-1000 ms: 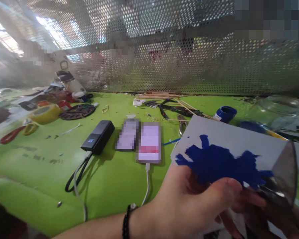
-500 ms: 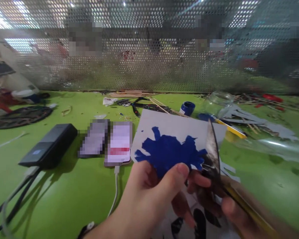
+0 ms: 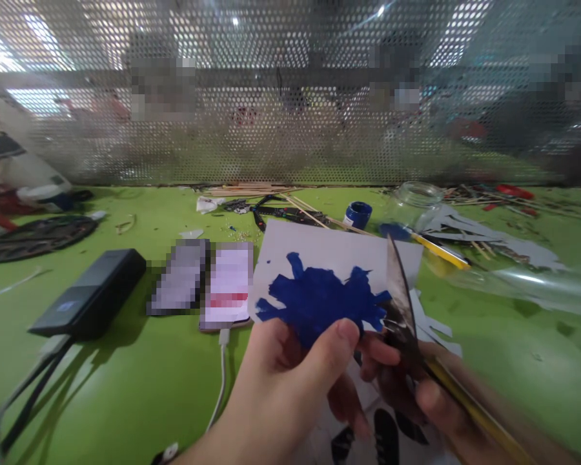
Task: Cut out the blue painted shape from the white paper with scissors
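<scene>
My left hand pinches the near edge of a white sheet painted with a ragged blue shape, thumb on top of the blue. My right hand, low at the right and blurred, grips scissors with a yellow handle; the blades stand at the sheet's right edge beside the blue shape. White paper offcuts lie under the sheet.
On the green table lie a black power bank with cables, two phones, a blue paint pot, a glass jar, sticks, paper scraps and tools. A perforated metal screen closes the back.
The view swung right over the second. The sheet and both hands shifted left in frame; in the last half second they barely moved, the scissors staying at the sheet's right edge.
</scene>
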### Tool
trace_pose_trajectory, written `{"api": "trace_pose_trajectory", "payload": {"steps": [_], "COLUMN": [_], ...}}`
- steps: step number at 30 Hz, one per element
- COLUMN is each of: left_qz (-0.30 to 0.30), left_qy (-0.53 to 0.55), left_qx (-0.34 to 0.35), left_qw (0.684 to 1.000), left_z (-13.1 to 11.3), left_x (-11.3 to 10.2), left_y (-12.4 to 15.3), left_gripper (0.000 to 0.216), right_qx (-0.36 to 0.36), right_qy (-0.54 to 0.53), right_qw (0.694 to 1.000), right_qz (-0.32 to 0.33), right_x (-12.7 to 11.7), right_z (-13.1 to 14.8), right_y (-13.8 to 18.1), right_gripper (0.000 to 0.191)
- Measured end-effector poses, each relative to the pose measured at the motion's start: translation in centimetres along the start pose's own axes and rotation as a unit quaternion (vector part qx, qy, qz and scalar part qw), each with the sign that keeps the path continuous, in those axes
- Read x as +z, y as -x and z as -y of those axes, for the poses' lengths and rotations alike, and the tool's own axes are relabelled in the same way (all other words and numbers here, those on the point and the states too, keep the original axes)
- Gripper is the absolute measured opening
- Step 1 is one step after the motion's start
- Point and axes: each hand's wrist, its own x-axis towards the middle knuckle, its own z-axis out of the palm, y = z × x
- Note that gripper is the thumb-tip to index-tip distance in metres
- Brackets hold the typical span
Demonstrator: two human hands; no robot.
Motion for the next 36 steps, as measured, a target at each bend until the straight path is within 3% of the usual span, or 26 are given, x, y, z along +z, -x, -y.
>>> {"api": "trace_pose_trajectory", "payload": {"steps": [7, 12, 20, 30, 36], "left_qz": [0.011, 0.005, -0.011, -0.018, -0.014], "left_qy": [0.032, 0.072, 0.095, 0.091, 0.072], "left_qx": [0.021, 0.044, 0.084, 0.082, 0.086], "left_qw": [0.999, 0.996, 0.992, 0.992, 0.994], "left_z": [-0.1, -0.3, -0.4, -0.5, -0.5], "left_x": [0.0, 0.3, 0.3, 0.5, 0.4], "left_y": [-0.2, -0.3, -0.3, -0.2, -0.3], "left_gripper": [0.060, 0.052, 0.047, 0.054, 0.047], "right_qx": [0.012, 0.058, 0.118, 0.119, 0.119], "right_qy": [-0.024, -0.013, 0.003, 0.002, 0.014], "right_qw": [1.000, 0.998, 0.993, 0.993, 0.993], "right_qz": [0.004, -0.023, -0.024, 0.014, 0.020], "right_x": [0.4, 0.9, 1.0, 0.6, 0.6], "right_z": [-0.6, 0.6, 2.1, 1.9, 2.0], "right_y": [-0.1, -0.3, -0.4, -0.7, -0.7], "right_gripper": [0.064, 0.082, 0.092, 0.091, 0.094]}}
